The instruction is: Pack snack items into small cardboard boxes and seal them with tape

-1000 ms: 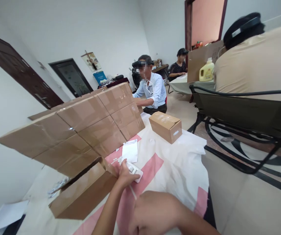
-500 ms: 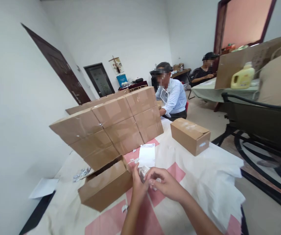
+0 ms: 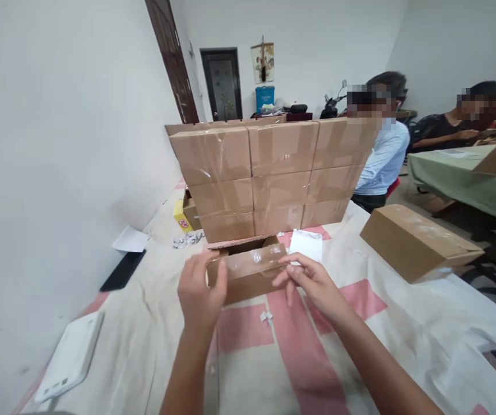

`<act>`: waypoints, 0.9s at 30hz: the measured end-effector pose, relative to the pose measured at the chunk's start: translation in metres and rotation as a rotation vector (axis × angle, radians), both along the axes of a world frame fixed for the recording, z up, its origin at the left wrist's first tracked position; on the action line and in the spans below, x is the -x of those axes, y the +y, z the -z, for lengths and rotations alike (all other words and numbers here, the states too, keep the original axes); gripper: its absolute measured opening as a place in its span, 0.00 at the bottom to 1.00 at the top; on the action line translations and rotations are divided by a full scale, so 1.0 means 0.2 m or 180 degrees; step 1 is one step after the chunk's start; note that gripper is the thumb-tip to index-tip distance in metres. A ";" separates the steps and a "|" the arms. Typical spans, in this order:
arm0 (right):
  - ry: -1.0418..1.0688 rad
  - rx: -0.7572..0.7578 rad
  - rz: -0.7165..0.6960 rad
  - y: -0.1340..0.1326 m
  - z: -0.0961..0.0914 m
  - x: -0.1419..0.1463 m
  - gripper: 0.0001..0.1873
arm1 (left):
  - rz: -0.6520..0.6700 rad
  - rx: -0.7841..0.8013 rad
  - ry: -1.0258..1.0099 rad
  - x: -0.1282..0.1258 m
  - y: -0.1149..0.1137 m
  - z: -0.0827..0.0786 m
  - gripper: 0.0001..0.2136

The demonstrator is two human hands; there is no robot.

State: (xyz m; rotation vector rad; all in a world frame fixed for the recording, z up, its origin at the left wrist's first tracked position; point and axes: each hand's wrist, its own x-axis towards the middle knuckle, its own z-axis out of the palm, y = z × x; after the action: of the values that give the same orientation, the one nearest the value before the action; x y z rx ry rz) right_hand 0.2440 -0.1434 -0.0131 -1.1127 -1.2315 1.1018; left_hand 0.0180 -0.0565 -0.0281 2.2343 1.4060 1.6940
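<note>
A small brown cardboard box [image 3: 250, 274] lies open on the white and pink cloth [image 3: 300, 357] right in front of me, with shiny tape on its front flap. My left hand [image 3: 199, 294] curls round the box's left end, thumb against the front. The fingers of my right hand [image 3: 312, 283] are stretched out, their tips touching the box's right end near the flap. The small white part I held earlier is not visible.
A wall of stacked sealed cartons [image 3: 269, 173] stands just behind the box. A closed carton [image 3: 416, 242] lies at right and a white sheet [image 3: 306, 245] beside the box. A white flat device [image 3: 72, 357] lies lower left. Two people sit behind; green table [image 3: 459, 178].
My view has swung left and down. Both hands have left the small white part and moved forward onto the open box, one at each end.
</note>
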 end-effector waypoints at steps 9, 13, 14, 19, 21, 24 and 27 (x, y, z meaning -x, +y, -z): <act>-0.0926 -0.0754 0.0269 0.50 0.01 0.24 0.12 | 0.0438 0.1795 0.1985 -0.03 0.31 0.00 0.25; -0.2065 -0.1400 0.0312 0.64 0.07 0.16 0.10 | 0.0410 0.2015 0.2245 -0.04 0.21 -0.09 0.27; -0.2279 -0.1698 0.0319 0.66 0.08 0.13 0.09 | 0.0431 0.2090 0.2297 -0.04 0.19 -0.12 0.27; -0.2382 -0.2323 0.0499 0.71 0.10 0.02 0.10 | 0.0746 0.2467 0.2256 -0.04 0.21 -0.16 0.31; -0.2428 -0.2220 0.0347 0.70 0.11 0.01 0.11 | 0.0912 0.2700 0.2106 -0.03 0.26 -0.14 0.37; -0.2630 -0.2088 0.0081 0.69 0.12 0.02 0.11 | 0.1418 0.3001 0.1532 0.01 0.36 -0.06 0.46; -0.2776 -0.2174 0.0062 0.69 0.13 0.02 0.09 | 0.1824 0.2939 0.0458 0.02 0.47 0.04 0.42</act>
State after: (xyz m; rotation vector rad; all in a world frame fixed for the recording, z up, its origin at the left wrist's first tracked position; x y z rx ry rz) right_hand 0.2395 -0.0047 -0.0400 -1.0593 -2.0519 0.0692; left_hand 0.0141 0.0368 -0.0369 1.9100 1.0619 0.5356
